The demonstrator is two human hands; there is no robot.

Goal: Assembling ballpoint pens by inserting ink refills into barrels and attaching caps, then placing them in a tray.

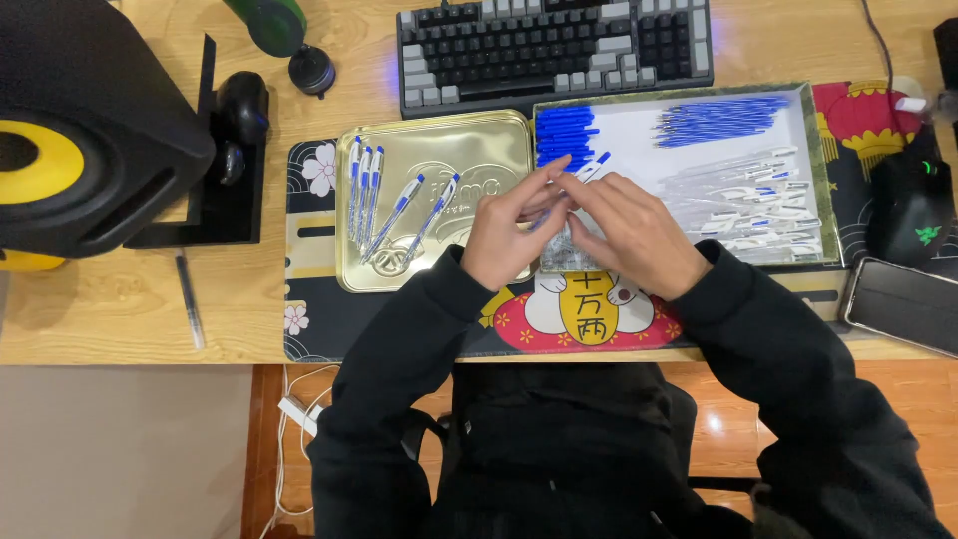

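Note:
My left hand and my right hand meet over the desk mat, both holding one blue-and-clear pen whose blue end pokes up between the fingertips. Left of them lies a gold tin lid with several finished blue pens laid in it. Behind my hands sits a white tray holding blue caps, blue refills and clear pen barrels. A small pile of shiny parts shows under my hands.
A keyboard stands at the back. A black speaker with a yellow cone fills the left. A black mouse and a phone lie at the right. A loose pen rests near the desk's front edge.

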